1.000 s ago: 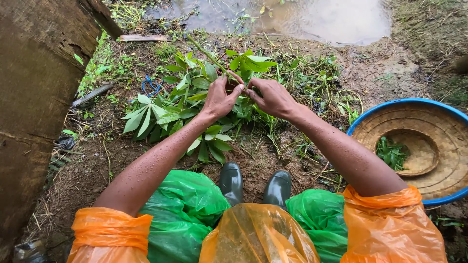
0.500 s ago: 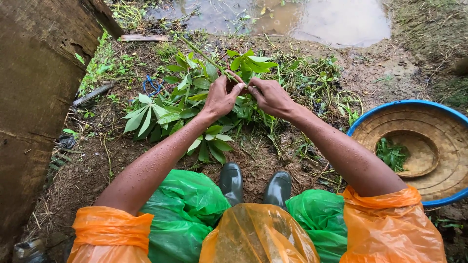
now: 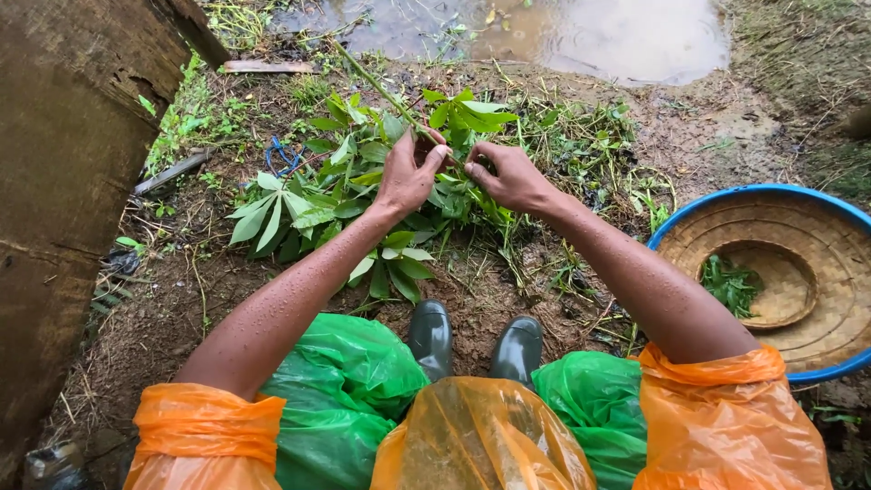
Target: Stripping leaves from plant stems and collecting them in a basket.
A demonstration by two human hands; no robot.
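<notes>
**Leaves coming off the stem, most of the heap untouched**

You have both hands up over the leaf pile, wet forearms stretched out in front of your boots (image 3: 474, 343). Your left hand (image 3: 406, 177) is wrapped around the long green stem (image 3: 379, 87), fingers closed on it near the leafy top, with the bare end slanting away toward the puddle (image 3: 581, 34). Your right hand (image 3: 513, 177) pinches in from the other side, thumb and fingertips meeting on a leaf stalk just beside the left hand's fingers. Which bit sits between those fingertips is too small to make out.

My read on progress: early. The woven basket (image 3: 817, 272), set inside the blue tub (image 3: 753, 192) at your right, carries only a small clump of picked greens (image 3: 730, 286) in its sunken middle. The pile of leafy branches (image 3: 336, 195) on the muddy ground under your hands looks thick and barely thinned, so most of the stripping seems left to do.

The stem in hand is slim and fresh green, bare along its far length. Its leaves fan out in long pointed fingers, glossy with wet, some pale and some dark.
</notes>
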